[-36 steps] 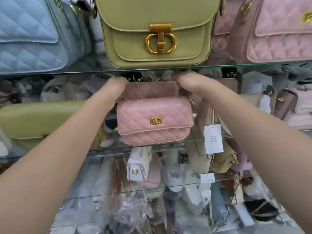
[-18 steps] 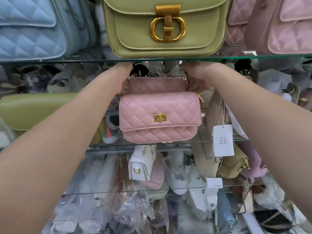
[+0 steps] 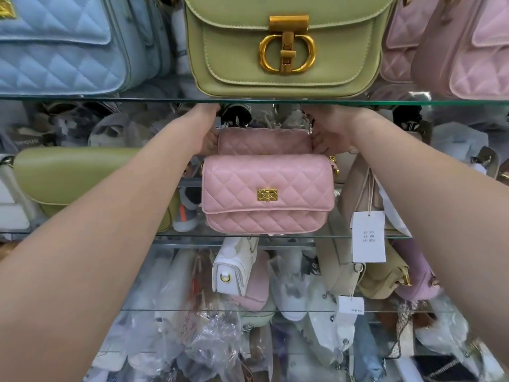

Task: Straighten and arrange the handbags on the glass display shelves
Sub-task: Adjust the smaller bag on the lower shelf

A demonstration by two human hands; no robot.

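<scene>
Two pink quilted handbags stand one behind the other on the middle glass shelf (image 3: 358, 236). The front pink bag (image 3: 265, 193) shows a small gold clasp and sits upright near the shelf's front edge. Behind it the rear pink bag (image 3: 264, 140) is gripped at both ends: my left hand (image 3: 205, 128) holds its left end and my right hand (image 3: 330, 130) holds its right end. Both hands reach in under the upper glass shelf (image 3: 110, 98), and their fingers are partly hidden behind the bag.
On the upper shelf stand a blue quilted bag (image 3: 63, 48), a green bag with a gold ring clasp (image 3: 283, 45) and pink quilted bags (image 3: 454, 45). A green bag (image 3: 68, 177) sits left on the middle shelf, a beige bag with a white tag (image 3: 369, 235) right. Wrapped bags crowd below.
The view has shifted down and closer, so the shelves appear higher. Both hands have stayed on the ends of the rear pink bag, which sits a little lower behind the front one.
</scene>
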